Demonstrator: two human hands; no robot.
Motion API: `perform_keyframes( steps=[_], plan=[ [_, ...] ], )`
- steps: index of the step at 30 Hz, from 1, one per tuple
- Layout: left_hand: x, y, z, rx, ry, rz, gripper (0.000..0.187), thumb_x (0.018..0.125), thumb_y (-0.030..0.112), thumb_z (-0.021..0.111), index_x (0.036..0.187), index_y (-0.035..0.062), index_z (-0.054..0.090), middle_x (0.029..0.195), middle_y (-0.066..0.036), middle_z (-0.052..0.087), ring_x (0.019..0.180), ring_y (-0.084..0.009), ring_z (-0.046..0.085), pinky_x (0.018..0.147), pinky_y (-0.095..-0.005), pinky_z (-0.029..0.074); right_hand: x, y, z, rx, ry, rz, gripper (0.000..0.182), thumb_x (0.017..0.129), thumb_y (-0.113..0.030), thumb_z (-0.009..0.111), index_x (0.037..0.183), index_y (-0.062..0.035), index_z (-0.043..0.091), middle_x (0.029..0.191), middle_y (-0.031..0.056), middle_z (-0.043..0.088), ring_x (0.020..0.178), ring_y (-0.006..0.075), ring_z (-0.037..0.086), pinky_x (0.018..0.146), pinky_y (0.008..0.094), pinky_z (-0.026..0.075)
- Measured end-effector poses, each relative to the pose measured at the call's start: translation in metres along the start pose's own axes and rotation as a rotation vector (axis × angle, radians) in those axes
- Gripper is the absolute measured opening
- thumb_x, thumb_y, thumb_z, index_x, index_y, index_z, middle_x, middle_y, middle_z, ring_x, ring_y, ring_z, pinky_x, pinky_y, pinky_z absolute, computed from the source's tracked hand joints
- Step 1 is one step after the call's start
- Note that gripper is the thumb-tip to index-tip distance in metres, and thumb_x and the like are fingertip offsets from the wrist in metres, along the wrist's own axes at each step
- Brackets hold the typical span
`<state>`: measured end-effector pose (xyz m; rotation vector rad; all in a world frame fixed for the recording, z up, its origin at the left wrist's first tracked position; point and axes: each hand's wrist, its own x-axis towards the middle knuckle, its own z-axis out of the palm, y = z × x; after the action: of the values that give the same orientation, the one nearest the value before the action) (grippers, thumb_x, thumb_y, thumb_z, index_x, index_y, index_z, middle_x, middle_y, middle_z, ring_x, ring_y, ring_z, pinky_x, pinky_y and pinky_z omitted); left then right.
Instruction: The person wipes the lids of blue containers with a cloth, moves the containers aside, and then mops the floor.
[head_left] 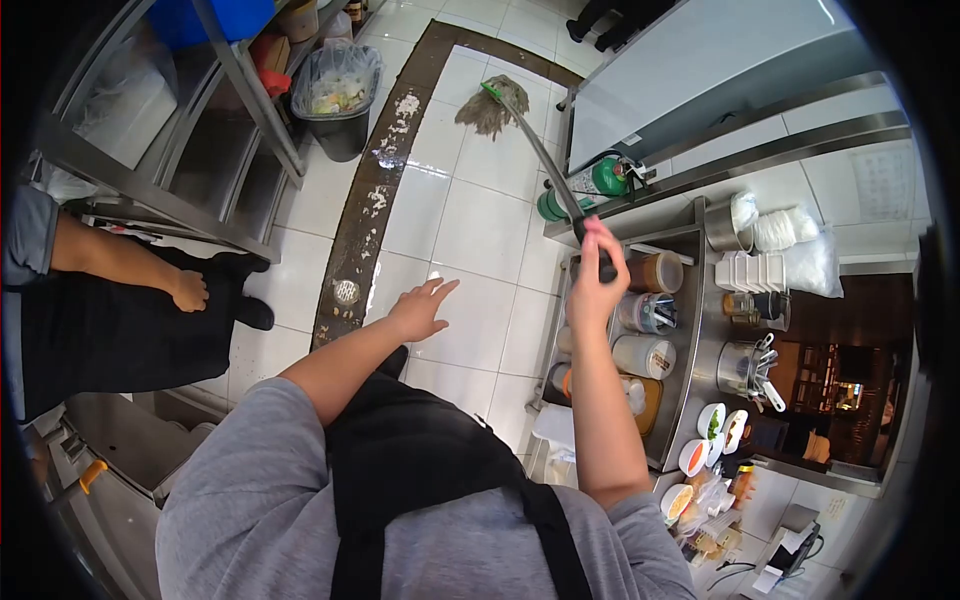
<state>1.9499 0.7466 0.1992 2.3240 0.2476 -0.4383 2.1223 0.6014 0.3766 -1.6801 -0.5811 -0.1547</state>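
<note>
Nearest, a black cloth apron (420, 455) covers the front of the person's grey shirt (240, 450). The left hand (420, 312) is held out over the glossy white tile floor (470, 230), fingers spread apart and holding nothing. The right hand (597, 285) is closed around the black upper end of a long-handled grey string mop (546, 158) — its shaft slants away across the floor. To the left, a co-worker's hand (190, 292) rests against dark clothing; to the right, lidded plastic tubs (643, 356) stand on a stainless steel shelf (690, 385). Beyond are green metal cylinders (608, 178) beside the shaft and, across a dark floor strip (360, 210), a grey plastic bin (338, 138) with a clear liner. Farther still — the mop's shaggy head (488, 108) lies spread on the tiles.
</note>
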Motion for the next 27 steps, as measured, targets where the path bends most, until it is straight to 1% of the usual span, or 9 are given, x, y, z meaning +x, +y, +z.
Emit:
perform_keyframes(
  steps=[6,10,12,14,15,16,17,19,27],
  plan=[
    [0.028,0.031,-0.017,-0.108,0.340,0.212,0.087,0.077,0.023,0.074,0.148,0.0189,0.024,0.147,-0.018,0.031,0.134,-0.0373,0.034,0.109,-0.0477,0.033,-0.117,-0.080,-0.068,-0.079,-0.153,-0.035,0.008,0.083,-0.005,0.060,0.076,-0.0012,0.057,0.098,0.0160,0.066,0.112,0.0370,0.058,0.101,0.0497,0.039],
    [0.043,0.082,-0.021,-0.087,0.426,0.418,0.089,0.076,0.023,0.075,0.148,0.0218,0.023,0.147,-0.017,0.030,0.137,-0.0358,0.030,0.110,-0.0484,0.030,-0.153,-0.178,-0.130,-0.198,-0.214,-0.008,0.016,0.075,-0.013,0.066,0.070,-0.0024,0.056,0.079,0.0151,0.066,0.096,0.0365,0.065,0.093,0.0485,0.045],
    [0.048,0.101,-0.010,-0.062,0.381,0.667,0.069,0.075,0.023,0.074,0.137,0.0216,0.042,0.132,-0.012,0.048,0.126,-0.0349,0.043,0.110,-0.0498,0.028,-0.158,-0.221,-0.152,-0.154,-0.155,-0.072,0.020,0.075,-0.017,0.069,0.066,-0.0036,0.056,0.069,0.0115,0.064,0.082,0.0335,0.067,0.087,0.0483,0.047],
    [0.060,0.114,0.007,-0.183,0.030,0.693,0.037,0.074,0.020,0.073,0.108,0.0176,0.059,0.100,-0.004,0.062,0.106,-0.0305,0.056,0.102,-0.0465,0.038,-0.158,-0.254,-0.188,-0.116,-0.260,-0.152,0.038,0.087,-0.032,0.062,0.062,-0.0078,0.046,0.060,0.0056,0.057,0.069,0.0267,0.063,0.083,0.0474,0.047],
    [0.060,0.119,0.019,-0.228,0.097,0.839,0.017,0.072,0.019,0.071,0.083,0.0142,0.059,0.076,-0.001,0.060,0.088,-0.0277,0.060,0.084,-0.0443,0.047,-0.154,-0.273,-0.190,-0.089,-0.263,-0.191,0.039,0.087,-0.031,0.062,0.060,-0.0091,0.046,0.056,0.0034,0.054,0.062,0.0232,0.061,0.076,0.0435,0.048],
    [0.056,0.124,0.040,-0.218,-0.007,0.861,0.015,0.071,0.022,0.070,0.079,0.0147,0.059,0.076,-0.005,0.062,0.083,-0.0284,0.062,0.067,-0.0449,0.048,-0.149,-0.290,-0.190,-0.061,-0.267,-0.227,0.039,0.088,-0.031,0.061,0.058,-0.0103,0.046,0.052,0.0013,0.052,0.055,0.0196,0.059,0.069,0.0396,0.050],
    [0.032,0.135,0.037,-0.233,-0.035,0.842,0.016,0.071,0.026,0.069,0.077,0.0152,0.058,0.074,-0.006,0.061,0.076,-0.0309,0.062,0.063,-0.0453,0.048,-0.139,-0.300,-0.188,-0.062,-0.264,-0.229,0.039,0.088,-0.031,0.061,0.058,-0.0103,0.046,0.052,0.0013,0.052,0.055,0.0196,0.059,0.069,0.0396,0.050],
    [0.004,0.143,0.043,-0.290,-0.080,0.811,0.022,0.078,0.034,0.066,0.073,0.0156,0.056,0.064,-0.006,0.060,0.067,-0.0317,0.062,0.058,-0.0458,0.047,-0.120,-0.309,-0.183,0.118,-0.321,-0.329,0.025,0.081,-0.014,0.063,0.062,-0.0109,0.048,0.054,0.0008,0.054,0.042,0.0118,0.050,0.044,0.0241,0.039],
    [0.018,0.117,0.029,-0.180,0.089,0.932,0.032,0.089,0.038,0.057,0.068,0.0145,0.050,0.054,-0.007,0.055,0.053,-0.0330,0.057,0.048,-0.0453,0.045,-0.109,-0.301,-0.163,0.380,-0.386,-0.220,0.022,0.078,-0.013,0.060,0.062,-0.0113,0.045,0.050,0.0025,0.054,0.041,0.0118,0.052,0.043,0.0246,0.043]
  ],
)
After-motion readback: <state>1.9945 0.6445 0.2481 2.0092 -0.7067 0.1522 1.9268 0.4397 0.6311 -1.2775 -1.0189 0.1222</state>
